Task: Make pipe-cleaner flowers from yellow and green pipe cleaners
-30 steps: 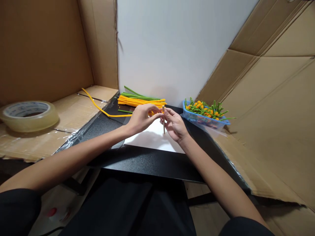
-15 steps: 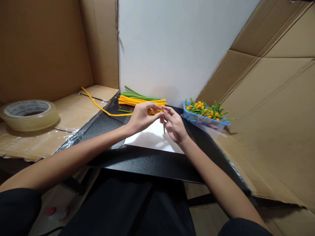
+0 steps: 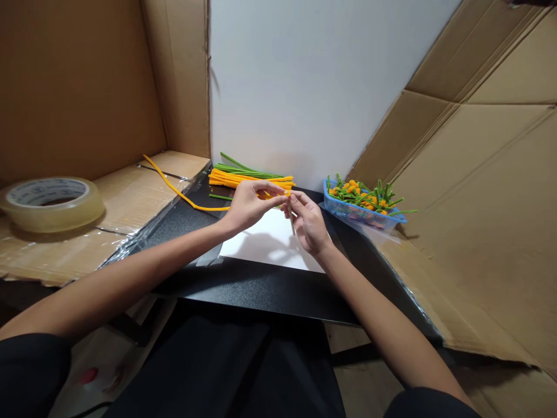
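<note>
Over a white sheet of paper (image 3: 261,247), my two hands meet at the fingertips. My right hand (image 3: 311,223) is closed on a thin pale stick (image 3: 293,226), which points down toward the paper. The thumb and fingers of my left hand (image 3: 249,206) pinch a yellow-orange pipe cleaner (image 3: 170,184) at the stick's top, where a bit of orange shows. From there the pipe cleaner's long end runs leftward past the hand and bends up over the cardboard. My fingers hide how it sits around the stick.
Behind my hands lie a bundle of orange pipe cleaners (image 3: 235,177) and green pipe cleaners (image 3: 250,170). A blue basket (image 3: 354,212) of green and orange pieces stands right. A tape roll (image 3: 56,204) sits on cardboard at left. Cardboard walls flank the black table (image 3: 243,288).
The stick's top has dropped behind my fingertips and orange now shows there. My left fingers have shifted slightly, and the stick tilts a little differently. The pipe cleaner near my left hand sits slightly lower.
</note>
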`<state>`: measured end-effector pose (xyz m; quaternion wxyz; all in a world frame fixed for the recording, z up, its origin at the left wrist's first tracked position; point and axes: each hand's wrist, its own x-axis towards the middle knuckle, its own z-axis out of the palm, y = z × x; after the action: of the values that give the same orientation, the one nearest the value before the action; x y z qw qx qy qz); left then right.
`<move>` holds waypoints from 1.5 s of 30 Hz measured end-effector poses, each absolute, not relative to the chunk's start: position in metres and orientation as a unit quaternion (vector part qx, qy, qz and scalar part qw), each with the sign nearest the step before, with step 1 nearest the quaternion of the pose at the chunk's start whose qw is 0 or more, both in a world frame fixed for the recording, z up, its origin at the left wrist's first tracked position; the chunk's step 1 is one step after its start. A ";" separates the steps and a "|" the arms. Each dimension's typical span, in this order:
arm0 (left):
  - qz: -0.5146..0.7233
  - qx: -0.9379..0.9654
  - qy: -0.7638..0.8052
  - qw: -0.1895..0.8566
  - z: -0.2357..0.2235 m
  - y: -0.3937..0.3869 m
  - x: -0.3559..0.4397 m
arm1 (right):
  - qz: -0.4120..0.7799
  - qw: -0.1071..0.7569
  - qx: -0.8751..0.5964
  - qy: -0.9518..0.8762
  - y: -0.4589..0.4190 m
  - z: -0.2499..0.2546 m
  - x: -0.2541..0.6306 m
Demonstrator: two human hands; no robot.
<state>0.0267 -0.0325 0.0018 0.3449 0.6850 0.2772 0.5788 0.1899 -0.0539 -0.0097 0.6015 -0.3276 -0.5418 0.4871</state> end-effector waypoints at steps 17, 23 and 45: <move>0.606 0.662 0.251 0.361 -0.003 -0.032 0.031 | 0.497 0.620 -0.320 -0.515 -0.058 -0.011 0.188; 0.613 0.717 0.274 0.186 0.003 -0.041 0.029 | 0.359 0.669 -0.318 -0.568 -0.058 -0.013 0.187; 0.428 0.805 0.165 -0.376 -0.002 -0.029 0.009 | 0.427 0.595 -0.367 -0.574 -0.054 -0.006 0.197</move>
<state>0.0094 -0.0287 -0.0023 -0.3759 0.8051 0.1649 0.4283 0.1971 -0.0542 -0.0061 0.5947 -0.3669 -0.5737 0.4273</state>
